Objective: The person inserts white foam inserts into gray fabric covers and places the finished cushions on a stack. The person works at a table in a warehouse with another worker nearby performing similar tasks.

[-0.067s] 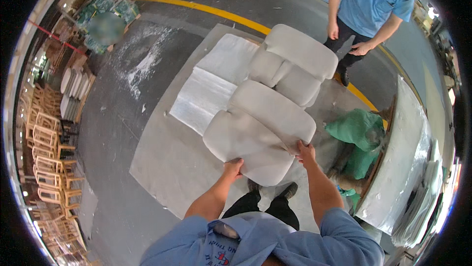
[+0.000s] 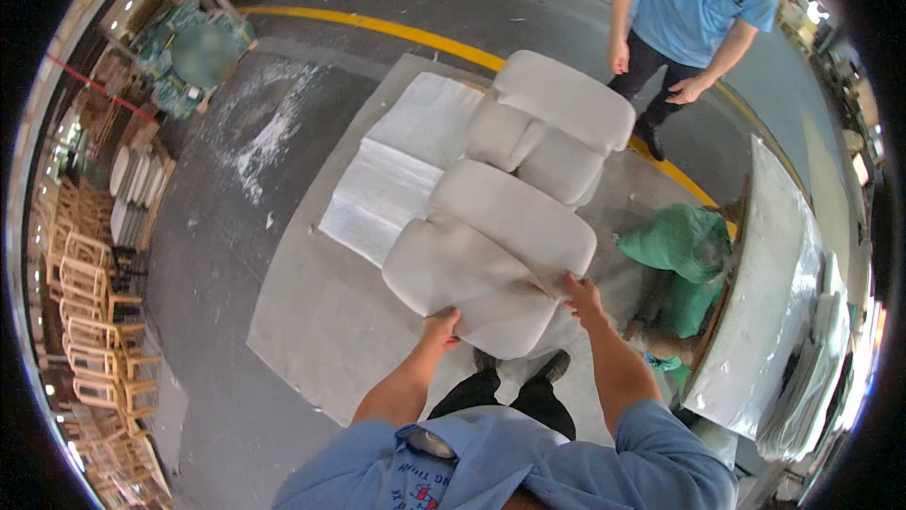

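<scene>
Just in front of me lies a light grey padded cushion (image 2: pixel 462 274), broad and rounded, with a fold along its right side. My left hand (image 2: pixel 441 329) holds its near left edge, thumb on top and the fingers partly hidden. At the right corner my right hand (image 2: pixel 583 300) pinches the grey cover by the fold. Another padded panel (image 2: pixel 514 213) adjoins it on the far side; whether the two are joined I cannot tell. Beyond them sits a similar grey padded piece (image 2: pixel 566 100). White sheets (image 2: pixel 377 189) lie flat to the left, partly under the cushions.
A grey ground sheet (image 2: pixel 302 321) spreads beneath everything. Across from me stands a co-worker in a blue shirt (image 2: pixel 703 0). Green sacks (image 2: pixel 675 241) and a plastic-covered stack of panels (image 2: pixel 755 293) are on the right. Wooden chair frames (image 2: pixel 90 302) are stacked at far left.
The view has shifted slightly, so the surroundings sit a little further left. Both hands keep their places on the cushion's edge.
</scene>
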